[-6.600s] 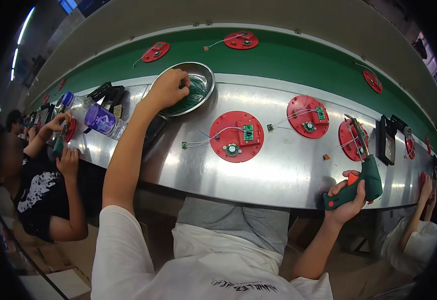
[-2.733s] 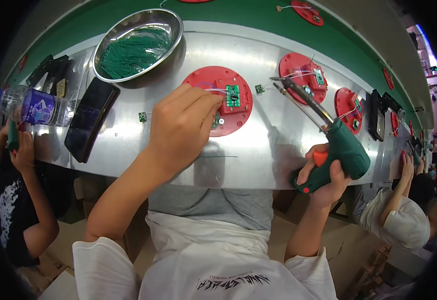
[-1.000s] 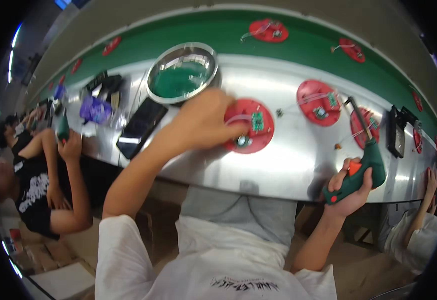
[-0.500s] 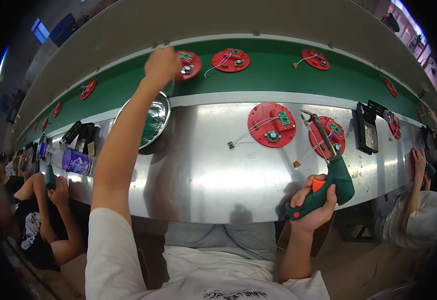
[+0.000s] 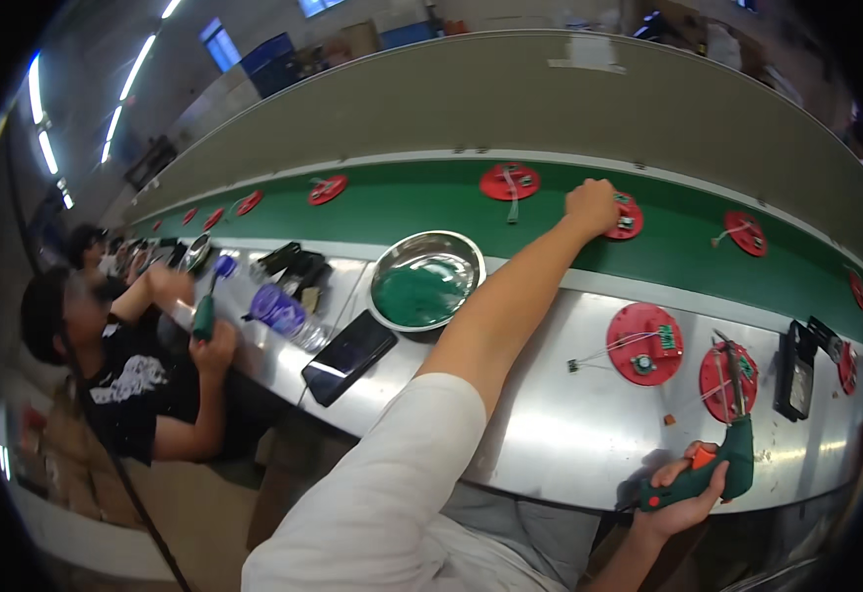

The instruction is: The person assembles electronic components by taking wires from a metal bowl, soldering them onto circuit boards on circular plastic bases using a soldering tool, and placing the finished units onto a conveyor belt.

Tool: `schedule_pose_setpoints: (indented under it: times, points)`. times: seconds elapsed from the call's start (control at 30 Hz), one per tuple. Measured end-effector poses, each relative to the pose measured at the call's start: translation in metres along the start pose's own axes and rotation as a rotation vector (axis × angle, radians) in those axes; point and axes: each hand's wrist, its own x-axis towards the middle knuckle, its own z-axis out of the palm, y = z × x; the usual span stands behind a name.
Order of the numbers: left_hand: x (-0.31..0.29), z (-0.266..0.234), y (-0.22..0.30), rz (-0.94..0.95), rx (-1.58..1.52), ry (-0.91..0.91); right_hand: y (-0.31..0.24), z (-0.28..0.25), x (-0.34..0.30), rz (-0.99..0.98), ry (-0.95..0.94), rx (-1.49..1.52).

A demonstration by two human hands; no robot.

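My left hand (image 5: 592,207) reaches far across to the green belt, closed at the left rim of a red disc (image 5: 629,223) with circuit parts; its fingertips are hidden. In my right hand (image 5: 686,498), a green soldering gun (image 5: 739,456) with an orange trigger points away from me. Its metal tip is over a red disc (image 5: 712,383) on the metal bench. To the left of that lies another red disc (image 5: 638,331), bearing a green board, a small round part and white wires ending in a little connector (image 5: 573,365).
A steel bowl (image 5: 380,314) with green contents stands under my left arm's far side. Beside it lie a black phone (image 5: 349,357) and a purple-labelled bottle (image 5: 279,314). Black open boxes (image 5: 794,373) stand at right. More red discs (image 5: 510,182) sit along the belt (image 5: 412,187). A co-worker (image 5: 145,380) sits at left.
The view has swung left. My left hand has moved rightward along the belt to a red disc, uncovering the bowl and phone. My right hand still holds the soldering gun.
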Motion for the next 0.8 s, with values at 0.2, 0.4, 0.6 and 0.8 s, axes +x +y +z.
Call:
schedule_pose_setpoints:
  times: [0.2, 0.4, 0.6, 0.8]
  points:
    - [-0.044, -0.079, -0.029, 0.513, 0.064, 0.231, 0.003, 0.006, 0.007, 0.01, -0.063, -0.001]
    - [-0.179, -0.166, -0.068, 0.691, -0.103, 0.113, 0.003, 0.019, 0.005, 0.02, -0.147, -0.067]
    - [-0.278, -0.158, -0.103, 0.678, -0.193, -0.231, 0.0, 0.014, 0.004, 0.011, -0.114, -0.11]
    - [-0.282, -0.207, -0.121, 0.332, -0.127, -0.172, -0.004, 0.02, 0.003, 0.025, -0.104, -0.179]
